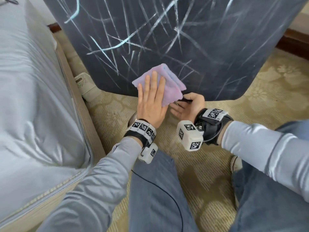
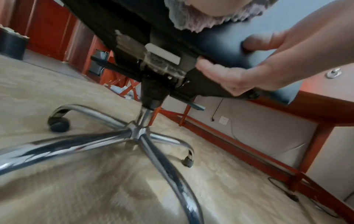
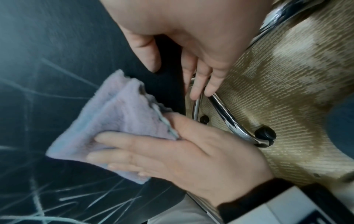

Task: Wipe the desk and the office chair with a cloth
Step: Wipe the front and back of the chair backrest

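Observation:
The office chair's black seat (image 1: 184, 39) carries many pale scratch-like streaks. A folded lilac cloth (image 1: 168, 84) lies near the seat's front edge. My left hand (image 1: 151, 101) presses flat on it with straight fingers, as the right wrist view shows for the cloth (image 3: 118, 121) and left hand (image 3: 172, 151). My right hand (image 1: 189, 106) grips the seat's front edge just right of the cloth. In the left wrist view the right hand (image 2: 249, 72) has its thumb on top and its fingers curled under the seat. The cloth's fringe (image 2: 193, 22) hangs over the edge.
A grey-covered bed (image 1: 33, 97) runs along the left, and a pale shoe (image 1: 87, 87) sits beside it on the beige carpet (image 1: 250, 91). The chair's chrome star base (image 2: 138, 133) with castors spreads below. A red wooden desk (image 2: 287, 115) stands behind. My knees in jeans (image 1: 155, 190) are close in front.

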A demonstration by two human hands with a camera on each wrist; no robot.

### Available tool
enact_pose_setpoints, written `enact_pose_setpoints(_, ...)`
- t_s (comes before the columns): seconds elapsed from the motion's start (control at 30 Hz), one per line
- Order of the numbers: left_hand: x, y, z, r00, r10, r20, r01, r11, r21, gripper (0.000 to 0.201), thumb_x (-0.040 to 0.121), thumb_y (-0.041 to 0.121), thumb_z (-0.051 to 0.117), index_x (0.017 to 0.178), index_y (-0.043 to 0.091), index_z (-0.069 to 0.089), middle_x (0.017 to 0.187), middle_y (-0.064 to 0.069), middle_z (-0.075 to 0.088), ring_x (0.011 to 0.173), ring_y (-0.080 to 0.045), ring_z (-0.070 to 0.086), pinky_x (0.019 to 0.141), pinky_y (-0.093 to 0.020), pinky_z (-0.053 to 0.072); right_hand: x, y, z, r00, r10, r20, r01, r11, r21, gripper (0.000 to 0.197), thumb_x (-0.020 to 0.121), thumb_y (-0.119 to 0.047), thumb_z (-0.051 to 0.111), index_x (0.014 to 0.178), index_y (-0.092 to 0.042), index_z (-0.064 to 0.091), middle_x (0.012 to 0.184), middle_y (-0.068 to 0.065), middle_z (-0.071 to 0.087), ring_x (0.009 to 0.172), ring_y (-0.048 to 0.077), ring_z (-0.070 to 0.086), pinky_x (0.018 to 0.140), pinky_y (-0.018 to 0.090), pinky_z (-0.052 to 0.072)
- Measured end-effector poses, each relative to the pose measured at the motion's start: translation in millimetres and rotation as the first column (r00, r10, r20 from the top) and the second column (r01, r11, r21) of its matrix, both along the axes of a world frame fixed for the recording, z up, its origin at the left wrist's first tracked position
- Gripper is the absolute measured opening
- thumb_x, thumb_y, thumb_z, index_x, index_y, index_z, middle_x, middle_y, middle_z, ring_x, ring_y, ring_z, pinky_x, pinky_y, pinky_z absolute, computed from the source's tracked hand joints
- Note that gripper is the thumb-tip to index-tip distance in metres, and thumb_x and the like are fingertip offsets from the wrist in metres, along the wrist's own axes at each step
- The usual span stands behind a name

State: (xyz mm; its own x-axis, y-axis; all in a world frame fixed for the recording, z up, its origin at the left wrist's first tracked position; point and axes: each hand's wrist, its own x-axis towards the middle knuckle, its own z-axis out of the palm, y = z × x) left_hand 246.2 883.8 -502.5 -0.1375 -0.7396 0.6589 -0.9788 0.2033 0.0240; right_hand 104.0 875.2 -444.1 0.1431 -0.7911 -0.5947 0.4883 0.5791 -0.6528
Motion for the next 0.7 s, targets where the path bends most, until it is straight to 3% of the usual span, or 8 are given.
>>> enact_pose_setpoints(0.1, -14, -10, 27, 0.997, -0.082, 0.005, 0.082, 0.993, -0.088, 0.065, 0.095, 0.019, 0.049, 0.155, 0.007, 0.027, 0.160, -0.021, 0.030, 0.149, -0.042, 0.025, 0.121, -0.061, 0.016, 3, -2, -5, 0.999, -0.034, 0.001, 0.034, 0.999, -0.008, 0.020, 0.088, -0.015, 0.043, 0.090, -0.009, 0.062, 0.085, 0.010, 0.067, 0.089, 0.030, 0.064, 0.103, 0.042, 0.047)
enact_pose_setpoints(0.2, -24, -19, 34, 0.998, -0.062, 0.019, 0.064, 0.987, -0.148, 0.068, 0.094, 0.020, 0.055, 0.155, 0.009, 0.028, 0.160, -0.018, 0.033, 0.148, -0.039, 0.027, 0.121, -0.060, 0.019, 4, -3, -5, 0.997, -0.073, 0.023, 0.072, 0.997, 0.003, 0.020, 0.089, -0.011, 0.042, 0.093, -0.006, 0.060, 0.084, 0.012, 0.065, 0.081, 0.030, 0.065, 0.093, 0.042, 0.053)
enact_pose_setpoints(0.33, -2, -12, -14, 0.991, 0.010, 0.132, 0.001, 0.996, -0.086, 0.074, 0.094, 0.026, 0.056, 0.157, 0.014, 0.018, 0.163, -0.011, 0.021, 0.152, -0.031, 0.010, 0.123, -0.054, 0.012, 4, -5, -4, 0.996, -0.081, 0.023, 0.081, 0.997, -0.016, 0.022, 0.085, -0.006, 0.042, 0.086, -0.004, 0.064, 0.078, 0.013, 0.065, 0.077, 0.031, 0.063, 0.094, 0.043, 0.052)
enact_pose_setpoints(0.4, 9, -2, -36, 0.984, 0.014, 0.180, -0.015, 1.000, 0.001, 0.074, 0.095, 0.029, 0.051, 0.158, 0.015, 0.014, 0.163, -0.010, 0.014, 0.152, -0.027, 0.001, 0.124, -0.052, 0.009, 1, -5, -4, 0.998, -0.056, 0.041, 0.055, 0.998, 0.007, 0.020, 0.085, -0.007, 0.044, 0.078, -0.004, 0.062, 0.073, 0.012, 0.062, 0.070, 0.027, 0.059, 0.080, 0.037, 0.053)
enact_pose_setpoints(0.47, 12, 6, -41, 0.979, 0.027, 0.200, -0.037, 0.998, 0.046, 0.072, 0.095, 0.031, 0.045, 0.157, 0.014, 0.013, 0.164, -0.011, 0.017, 0.152, -0.027, 0.000, 0.123, -0.053, 0.011, -1, -7, -7, 0.999, -0.031, 0.037, 0.030, 0.999, 0.027, 0.020, 0.086, -0.009, 0.044, 0.074, -0.005, 0.060, 0.069, 0.009, 0.059, 0.063, 0.023, 0.055, 0.068, 0.032, 0.049)
enact_pose_setpoints(0.57, 0, 2, -9, 0.987, -0.014, 0.162, 0.011, 1.000, 0.016, 0.071, 0.096, 0.030, 0.051, 0.157, 0.013, 0.019, 0.164, -0.012, 0.023, 0.153, -0.030, 0.007, 0.123, -0.055, 0.012, 1, -10, -10, 0.999, -0.040, 0.024, 0.040, 0.999, 0.001, 0.018, 0.085, -0.009, 0.043, 0.081, -0.009, 0.061, 0.070, 0.007, 0.062, 0.067, 0.023, 0.058, 0.078, 0.036, 0.049)
enact_pose_setpoints(0.7, -27, -22, 69, 0.980, -0.151, 0.129, 0.174, 0.968, -0.184, 0.062, 0.096, 0.022, 0.057, 0.153, 0.010, 0.037, 0.159, -0.014, 0.036, 0.148, -0.034, 0.024, 0.121, -0.056, 0.011, 3, -9, -11, 0.998, -0.051, -0.027, 0.052, 0.999, 0.008, 0.014, 0.087, -0.009, 0.042, 0.087, -0.006, 0.056, 0.084, 0.012, 0.061, 0.083, 0.028, 0.064, 0.103, 0.043, 0.047)
